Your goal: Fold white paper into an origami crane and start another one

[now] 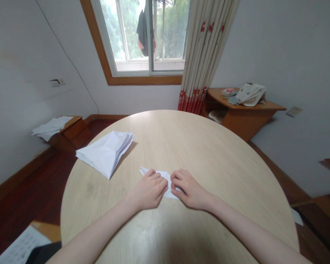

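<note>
A small folded sheet of white paper (170, 193) lies on the round wooden table (198, 146), mostly covered by both hands. My left hand (151, 189) is curled over its left part, fingers bent and pressed down on it. One pointed corner of the paper sticks out beyond the left knuckles. My right hand (189, 189) grips the right part, its thumb and fingertips brought together at the fold. Further left on the table rests a stack of folded white paper (107, 148), apart from both hands.
Behind the table are a window (148, 40) and a long curtain (206, 47). A wooden desk (236, 101) with a cloth bag (250, 94) stands at the back right. At the left, loose papers (51, 126) lie on a low cabinet (75, 130).
</note>
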The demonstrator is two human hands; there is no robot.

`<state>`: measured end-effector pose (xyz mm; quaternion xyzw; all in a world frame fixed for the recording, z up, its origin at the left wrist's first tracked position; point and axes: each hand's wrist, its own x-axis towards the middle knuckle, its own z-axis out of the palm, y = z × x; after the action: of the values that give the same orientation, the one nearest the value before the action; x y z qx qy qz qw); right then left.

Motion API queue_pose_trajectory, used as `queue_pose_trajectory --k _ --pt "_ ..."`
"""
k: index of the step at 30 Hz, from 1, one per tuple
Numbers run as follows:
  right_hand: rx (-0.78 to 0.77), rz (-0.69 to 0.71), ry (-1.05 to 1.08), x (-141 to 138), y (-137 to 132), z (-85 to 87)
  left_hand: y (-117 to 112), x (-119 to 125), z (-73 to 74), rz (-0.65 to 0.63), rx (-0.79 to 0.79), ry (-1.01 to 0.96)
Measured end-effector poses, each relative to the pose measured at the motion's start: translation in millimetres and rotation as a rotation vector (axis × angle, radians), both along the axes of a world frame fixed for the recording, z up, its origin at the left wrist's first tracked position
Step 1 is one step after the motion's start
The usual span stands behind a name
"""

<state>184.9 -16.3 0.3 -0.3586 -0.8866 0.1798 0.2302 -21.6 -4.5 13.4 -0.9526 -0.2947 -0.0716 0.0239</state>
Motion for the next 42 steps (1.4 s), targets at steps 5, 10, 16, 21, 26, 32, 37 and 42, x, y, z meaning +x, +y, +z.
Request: queue_pose_trajectory --k 5,10,16,21,26,32,37,42 --pt "-0.042 -0.003 -0.031 -1 -1 2.6 0 1 0.3 0.003 -0.007 0.005" --pt "-0.074 -0.023 -0.043 -1 -1 3.3 0 0 -2.4 0.01 -0.019 -0.019" --pt "-0.098 -0.036 -0.056 -1 -2 4.1 2 -2 -11.5 0.048 -0.045 -0.143" --pt "-0.077 -0.045 -0.101 -2 -2 5.6 2 -1 -12.3 0.069 -0.008 -0.184" --pt "-0.033 -0.08 -0.122 -3 -1 1.3 2 1 -7.2 0.095 0.013 -0.087" --pt "0.069 -0.189 -0.162 -4 3 -7.1 1 4 -4.1 0.194 -0.048 -0.015" --pt "0.067 -0.238 -0.173 -4 3 -8.5 1 1 -3.5 0.206 -0.087 -0.013" --pt "0.056 -0.254 -0.181 -6 2 -6.8 3 -2 1.1 0.21 -0.127 0.012"
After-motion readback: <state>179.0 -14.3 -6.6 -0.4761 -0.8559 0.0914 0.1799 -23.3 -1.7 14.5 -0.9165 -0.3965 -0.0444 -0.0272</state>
